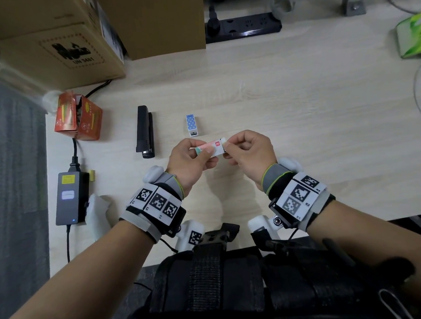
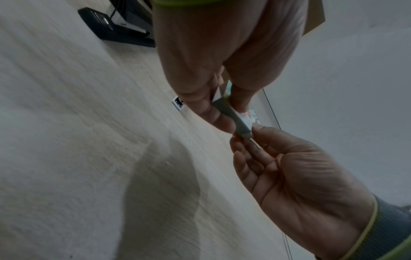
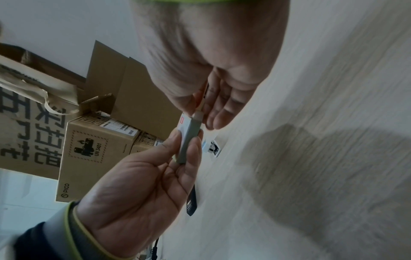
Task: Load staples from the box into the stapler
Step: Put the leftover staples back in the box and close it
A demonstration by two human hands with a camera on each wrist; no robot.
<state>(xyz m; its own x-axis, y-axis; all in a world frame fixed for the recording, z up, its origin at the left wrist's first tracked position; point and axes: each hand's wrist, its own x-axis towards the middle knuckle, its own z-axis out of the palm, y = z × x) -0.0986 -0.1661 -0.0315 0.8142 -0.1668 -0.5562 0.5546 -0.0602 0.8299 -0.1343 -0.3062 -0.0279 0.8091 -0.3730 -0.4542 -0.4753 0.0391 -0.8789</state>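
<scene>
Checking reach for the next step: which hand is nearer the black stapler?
Left. The left hand, holding the staple box, sits just right of the black stapler; the right hand is farther right.

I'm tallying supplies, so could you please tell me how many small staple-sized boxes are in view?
2: the staple box held between the left hand and right hand, and a blue dotted box lying on the desk just beyond. Others may be hidden.

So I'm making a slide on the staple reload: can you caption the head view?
Both hands, left and right, pinch the small staple box above the desk; the black stapler lies untouched.
</scene>
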